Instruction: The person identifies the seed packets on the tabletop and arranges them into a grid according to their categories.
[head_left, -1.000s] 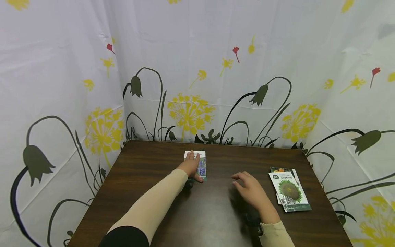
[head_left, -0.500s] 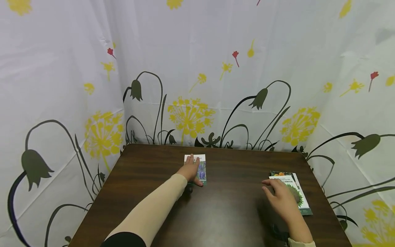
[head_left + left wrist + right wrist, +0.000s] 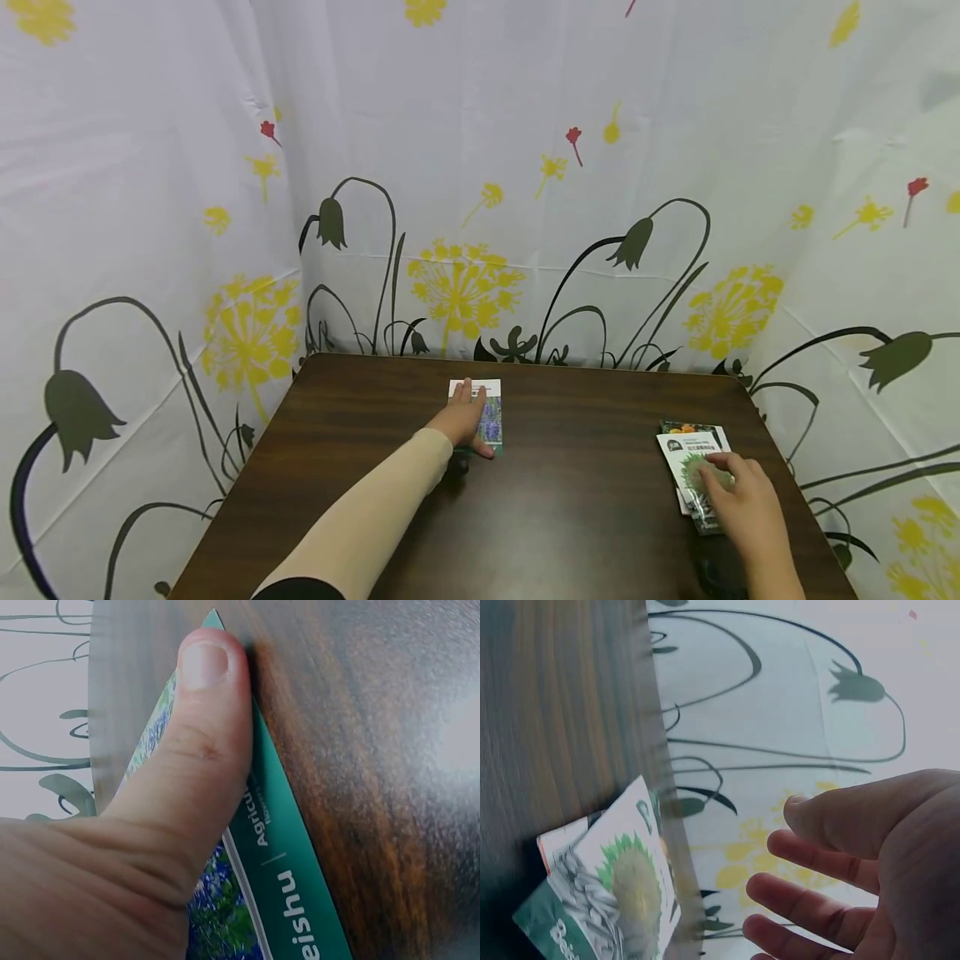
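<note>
Since a second ago, the right hand [image 3: 748, 504] has moved over the sunflower packet [image 3: 681, 457], near the right edge of the table [image 3: 570, 483]. It is loose and empty. The left hand [image 3: 459, 419] lies straight-fingered on the purple flower packet [image 3: 492, 417], near the back edge.

Left arm [image 3: 360, 512] stretched forward; left hand [image 3: 461, 418] splayed; right hand [image 3: 750, 504] loosely curved.

A curtained-off nook: white cloth [image 3: 450, 125], printed with yellow, red and grey-green flowers [image 3: 467, 283], hangs behind and on both sides of a brown table [image 3: 570, 500]; whether home or studio, I cannot tell.
</note>
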Demonstrator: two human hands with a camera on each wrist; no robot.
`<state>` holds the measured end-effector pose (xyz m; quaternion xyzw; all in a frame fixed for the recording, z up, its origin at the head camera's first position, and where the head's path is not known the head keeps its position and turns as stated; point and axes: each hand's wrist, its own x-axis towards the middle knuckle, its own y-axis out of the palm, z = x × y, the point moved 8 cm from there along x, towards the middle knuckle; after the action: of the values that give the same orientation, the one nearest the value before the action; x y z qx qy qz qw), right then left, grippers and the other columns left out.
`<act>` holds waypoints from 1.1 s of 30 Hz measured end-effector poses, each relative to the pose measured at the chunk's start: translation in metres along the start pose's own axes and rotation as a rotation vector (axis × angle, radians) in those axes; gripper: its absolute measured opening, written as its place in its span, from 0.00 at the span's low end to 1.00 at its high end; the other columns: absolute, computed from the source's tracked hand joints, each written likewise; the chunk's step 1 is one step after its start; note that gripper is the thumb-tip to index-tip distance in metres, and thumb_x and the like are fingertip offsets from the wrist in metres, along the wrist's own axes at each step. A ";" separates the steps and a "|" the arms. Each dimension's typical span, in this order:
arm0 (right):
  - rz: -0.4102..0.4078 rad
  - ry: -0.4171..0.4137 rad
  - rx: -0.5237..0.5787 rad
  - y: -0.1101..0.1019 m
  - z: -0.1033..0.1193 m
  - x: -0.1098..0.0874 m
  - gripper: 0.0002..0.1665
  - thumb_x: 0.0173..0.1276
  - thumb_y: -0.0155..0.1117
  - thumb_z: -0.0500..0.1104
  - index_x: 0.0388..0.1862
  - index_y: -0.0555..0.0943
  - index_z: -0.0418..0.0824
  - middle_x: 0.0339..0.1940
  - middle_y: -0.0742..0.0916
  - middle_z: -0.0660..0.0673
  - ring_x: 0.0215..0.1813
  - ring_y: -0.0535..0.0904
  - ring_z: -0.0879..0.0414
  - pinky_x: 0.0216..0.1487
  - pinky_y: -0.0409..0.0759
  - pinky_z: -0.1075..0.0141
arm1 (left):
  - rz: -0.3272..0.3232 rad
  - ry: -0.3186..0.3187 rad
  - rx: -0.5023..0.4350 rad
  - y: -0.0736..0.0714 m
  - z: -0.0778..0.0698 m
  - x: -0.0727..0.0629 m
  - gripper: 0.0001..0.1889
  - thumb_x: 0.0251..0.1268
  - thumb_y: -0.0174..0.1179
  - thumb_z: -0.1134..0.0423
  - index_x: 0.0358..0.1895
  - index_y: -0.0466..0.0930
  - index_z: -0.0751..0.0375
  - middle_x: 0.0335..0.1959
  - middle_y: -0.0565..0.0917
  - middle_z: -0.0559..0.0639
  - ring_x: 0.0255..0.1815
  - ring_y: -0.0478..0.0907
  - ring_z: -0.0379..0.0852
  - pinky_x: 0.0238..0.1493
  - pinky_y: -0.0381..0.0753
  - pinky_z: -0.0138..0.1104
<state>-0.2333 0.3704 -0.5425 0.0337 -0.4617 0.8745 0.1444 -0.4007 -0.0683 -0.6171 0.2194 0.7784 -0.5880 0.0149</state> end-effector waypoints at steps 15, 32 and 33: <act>0.083 0.133 -0.020 0.002 -0.037 -0.006 0.32 0.79 0.70 0.46 0.71 0.76 0.26 0.65 0.77 0.18 0.66 0.76 0.24 0.62 0.74 0.30 | -0.022 0.003 -0.052 0.000 0.000 0.000 0.74 0.44 0.89 0.44 0.90 0.49 0.64 0.91 0.39 0.72 0.93 0.38 0.68 0.89 0.55 0.55; 0.179 0.151 -0.052 0.018 -0.051 -0.001 0.39 0.77 0.70 0.49 0.73 0.72 0.22 0.66 0.74 0.15 0.68 0.73 0.19 0.66 0.72 0.26 | -0.045 0.026 -0.138 0.015 0.016 0.015 0.80 0.32 0.92 0.40 0.90 0.49 0.63 0.91 0.38 0.72 0.93 0.35 0.69 0.87 0.55 0.62; 0.172 0.152 -0.054 0.018 -0.052 -0.001 0.39 0.77 0.71 0.49 0.73 0.72 0.22 0.66 0.75 0.15 0.67 0.73 0.19 0.66 0.72 0.27 | -0.043 0.026 -0.137 0.016 0.017 0.015 0.80 0.31 0.92 0.40 0.90 0.49 0.63 0.91 0.38 0.72 0.93 0.35 0.69 0.87 0.55 0.62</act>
<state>-0.2334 0.4028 -0.5872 -0.0763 -0.4742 0.8709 0.1044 -0.4125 -0.0756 -0.6407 0.2088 0.8215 -0.5305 0.0071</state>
